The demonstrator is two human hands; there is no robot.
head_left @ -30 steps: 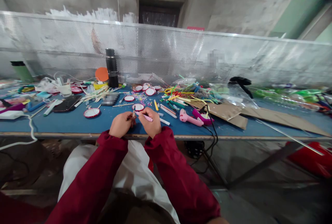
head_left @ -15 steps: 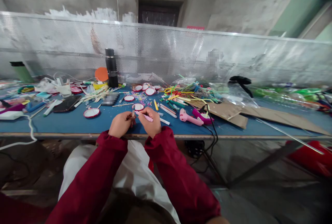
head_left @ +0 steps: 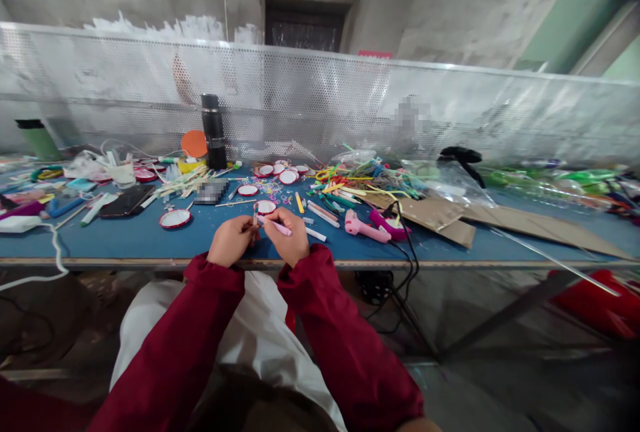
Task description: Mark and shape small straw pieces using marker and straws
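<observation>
My left hand [head_left: 231,240] is closed in a pinch on a short thin stick [head_left: 255,219] that points up, just over the near edge of the blue table [head_left: 140,235]. My right hand [head_left: 289,237] is closed around a pink stick [head_left: 276,226] whose tip meets the left hand's piece. Both hands touch at the fingertips. A small red-rimmed white disc [head_left: 265,207] lies just beyond them. Dark red sleeves cover both forearms.
Two pink glue guns [head_left: 373,227] with black cords lie right of the hands. More red-rimmed discs [head_left: 175,219], coloured sticks [head_left: 345,185], a black flask [head_left: 213,131], a phone [head_left: 127,200], cardboard [head_left: 500,222] and a perforated metal screen [head_left: 320,105] stand behind.
</observation>
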